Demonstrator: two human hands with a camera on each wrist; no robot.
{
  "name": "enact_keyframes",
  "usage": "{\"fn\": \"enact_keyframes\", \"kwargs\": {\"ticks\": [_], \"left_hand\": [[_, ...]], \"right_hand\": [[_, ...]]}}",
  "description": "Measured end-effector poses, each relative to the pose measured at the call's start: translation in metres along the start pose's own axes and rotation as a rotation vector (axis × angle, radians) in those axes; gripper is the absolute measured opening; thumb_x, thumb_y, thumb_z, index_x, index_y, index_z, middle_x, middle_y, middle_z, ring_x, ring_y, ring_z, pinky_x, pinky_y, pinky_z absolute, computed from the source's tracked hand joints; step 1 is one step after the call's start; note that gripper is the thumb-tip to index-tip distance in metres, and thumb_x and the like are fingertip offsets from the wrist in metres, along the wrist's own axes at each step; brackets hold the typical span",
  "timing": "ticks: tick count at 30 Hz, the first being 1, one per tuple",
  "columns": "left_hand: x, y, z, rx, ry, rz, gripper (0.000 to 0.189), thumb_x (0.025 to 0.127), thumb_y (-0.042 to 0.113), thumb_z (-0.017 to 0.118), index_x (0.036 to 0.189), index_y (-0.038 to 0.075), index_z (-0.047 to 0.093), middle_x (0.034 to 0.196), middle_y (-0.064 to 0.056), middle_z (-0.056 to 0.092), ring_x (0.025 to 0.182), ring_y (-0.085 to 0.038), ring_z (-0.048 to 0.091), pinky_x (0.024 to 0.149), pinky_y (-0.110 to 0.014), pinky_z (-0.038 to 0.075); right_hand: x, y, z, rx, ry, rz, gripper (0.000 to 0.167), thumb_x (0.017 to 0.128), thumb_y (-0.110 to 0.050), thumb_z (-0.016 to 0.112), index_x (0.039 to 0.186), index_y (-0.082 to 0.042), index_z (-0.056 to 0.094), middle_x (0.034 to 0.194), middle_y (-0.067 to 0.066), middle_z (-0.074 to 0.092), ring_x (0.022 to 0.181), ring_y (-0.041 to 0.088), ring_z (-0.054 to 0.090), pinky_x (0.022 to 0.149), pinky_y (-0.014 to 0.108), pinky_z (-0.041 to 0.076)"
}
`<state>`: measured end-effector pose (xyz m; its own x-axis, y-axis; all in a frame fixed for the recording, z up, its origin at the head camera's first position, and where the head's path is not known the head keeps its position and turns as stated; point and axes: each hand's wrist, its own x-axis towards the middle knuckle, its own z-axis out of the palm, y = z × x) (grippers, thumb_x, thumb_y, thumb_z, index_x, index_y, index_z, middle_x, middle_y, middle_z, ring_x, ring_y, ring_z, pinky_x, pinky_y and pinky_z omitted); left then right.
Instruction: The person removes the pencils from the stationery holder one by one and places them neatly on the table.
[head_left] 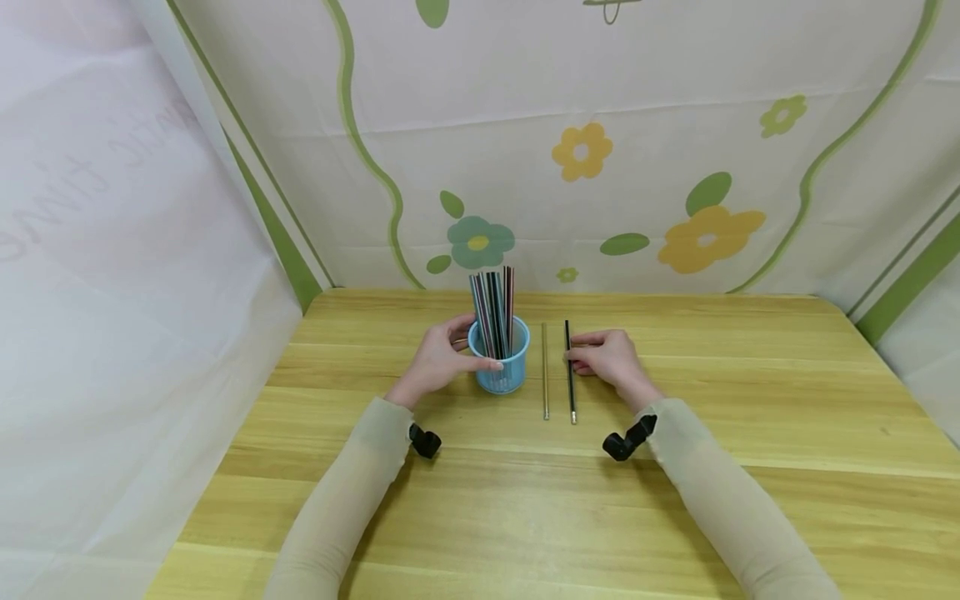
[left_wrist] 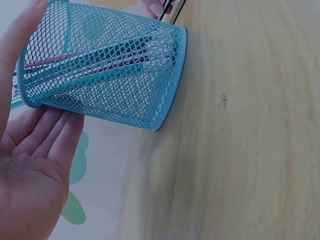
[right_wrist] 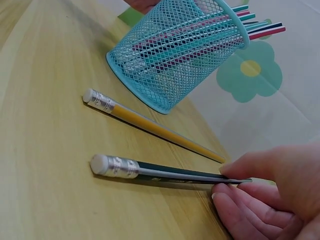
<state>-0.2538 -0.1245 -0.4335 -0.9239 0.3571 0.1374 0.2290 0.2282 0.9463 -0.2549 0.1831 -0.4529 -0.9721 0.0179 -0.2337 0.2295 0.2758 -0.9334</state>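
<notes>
Lying on the table, a yellow pencil is separating the blue mesh cup from the white-erasered dark pencil. The right hand is pinching the dark pencil; the left hand is gripping the cup.

Faint lettering on the white left-hand curtain seems to read "time" (mirrored), with another word ending "tic"; tiny marking on the dark pencil is illegible.

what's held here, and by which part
The left hand holds the blue mesh cup near its rim; the right hand pinches the dark pencil toward its non-eraser end.
</notes>
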Motion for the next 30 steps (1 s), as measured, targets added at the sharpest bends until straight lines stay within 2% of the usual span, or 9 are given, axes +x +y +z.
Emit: {"fn": "enact_keyframes", "kwargs": {"ticks": [6, 19, 30], "left_hand": [[0.0000, -0.0003, -0.0001, 0.003, -0.003, 0.006, 0.083, 0.073, 0.027, 0.096, 0.143, 0.010, 0.056, 0.130, 0.001, 0.065, 0.120, -0.018, 0.062, 0.105, -0.034, 0.048], [-0.0004, 0.0003, 0.0006, 0.016, 0.002, -0.008, 0.083, 0.073, 0.027, 0.095, 0.144, 0.010, 0.056, 0.130, 0.002, 0.065, 0.119, -0.016, 0.061, 0.104, -0.032, 0.049], [-0.0002, -0.0009, 0.0006, 0.011, 0.004, 0.002, 0.083, 0.073, 0.027, 0.096, 0.144, 0.011, 0.056, 0.131, 0.001, 0.065, 0.120, -0.018, 0.062, 0.104, -0.034, 0.049]], "right_hand": [[-0.0008, -0.0035, 0.0029, -0.027, 0.012, 0.012, 0.042, 0.089, -0.007, 0.078, 0.128, 0.006, 0.066, 0.112, 0.023, 0.071, 0.074, 0.018, 0.072, 0.070, 0.029, 0.062], [-0.0018, -0.0059, 0.0085, -0.098, 0.041, -0.024, 0.038, 0.088, -0.006, 0.079, 0.123, 0.005, 0.070, 0.107, 0.022, 0.072, 0.072, 0.018, 0.072, 0.067, 0.028, 0.062], [-0.0004, -0.0046, 0.0095, -0.106, 0.052, -0.037, 0.036, 0.087, -0.007, 0.079, 0.121, 0.005, 0.071, 0.104, 0.020, 0.073, 0.071, 0.018, 0.072, 0.066, 0.029, 0.062]]}}
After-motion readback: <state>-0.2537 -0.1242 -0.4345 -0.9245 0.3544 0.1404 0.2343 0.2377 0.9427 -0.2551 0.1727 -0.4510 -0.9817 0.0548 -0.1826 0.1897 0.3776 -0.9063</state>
